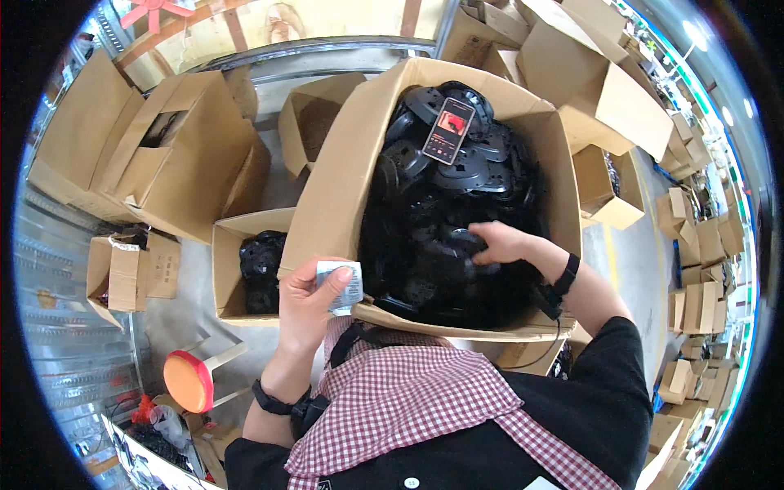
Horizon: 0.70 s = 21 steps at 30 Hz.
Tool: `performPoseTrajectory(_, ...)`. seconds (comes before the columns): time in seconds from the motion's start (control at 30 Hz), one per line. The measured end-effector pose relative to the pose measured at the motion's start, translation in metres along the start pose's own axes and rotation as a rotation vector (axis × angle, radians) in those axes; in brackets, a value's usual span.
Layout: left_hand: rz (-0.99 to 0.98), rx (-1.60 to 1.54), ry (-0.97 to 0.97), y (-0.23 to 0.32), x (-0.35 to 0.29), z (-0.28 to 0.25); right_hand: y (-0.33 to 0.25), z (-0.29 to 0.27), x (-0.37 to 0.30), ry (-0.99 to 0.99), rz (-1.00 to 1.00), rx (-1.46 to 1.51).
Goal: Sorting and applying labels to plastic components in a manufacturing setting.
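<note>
My left hand (305, 304) grips a small pale printed packet (346, 287), thumb across its front, at the near left rim of a large cardboard box (327, 184). My right hand (505, 243) reaches into that box from the right. Its fingers are apart, close above round black plastic parts (441, 253); contact cannot be made out. The parts beneath it look dark and smeared. Toward the far side, a phone (449, 131) with a lit screen lies on more black parts.
A smaller carton (224, 269) with black parts stands left of the large box. An orange-topped stool (188, 382) is at lower left. Tall cartons (192, 155) stand at far left, and an open carton (608, 196) sits to the right. A cable (549, 353) hangs near my right wrist.
</note>
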State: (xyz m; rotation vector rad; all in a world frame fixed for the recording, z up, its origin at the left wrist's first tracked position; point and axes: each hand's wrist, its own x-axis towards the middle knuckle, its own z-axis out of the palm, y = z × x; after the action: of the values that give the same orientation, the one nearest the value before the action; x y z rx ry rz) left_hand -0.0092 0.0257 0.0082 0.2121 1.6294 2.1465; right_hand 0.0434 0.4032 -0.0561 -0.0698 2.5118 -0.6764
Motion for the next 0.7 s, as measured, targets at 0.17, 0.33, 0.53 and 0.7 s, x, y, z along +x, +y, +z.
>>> performPoseTrajectory(0.17,-0.009,0.043,-0.048,-0.007,0.004,0.001,-0.02,-0.02,-0.005,0.229,-0.035,0.649)
performPoseTrajectory(0.33,-0.083,0.122,-0.079,0.0,0.004,0.012,-0.065,-0.02,-0.016,0.311,-0.112,0.938)
performPoseTrajectory(0.53,0.223,0.335,-0.012,-0.002,0.024,0.012,-0.11,-0.015,-0.035,0.331,-0.223,0.987)
performPoseTrajectory(0.7,0.092,0.246,-0.103,0.009,0.024,0.011,-0.115,-0.012,-0.044,0.306,-0.287,0.992)
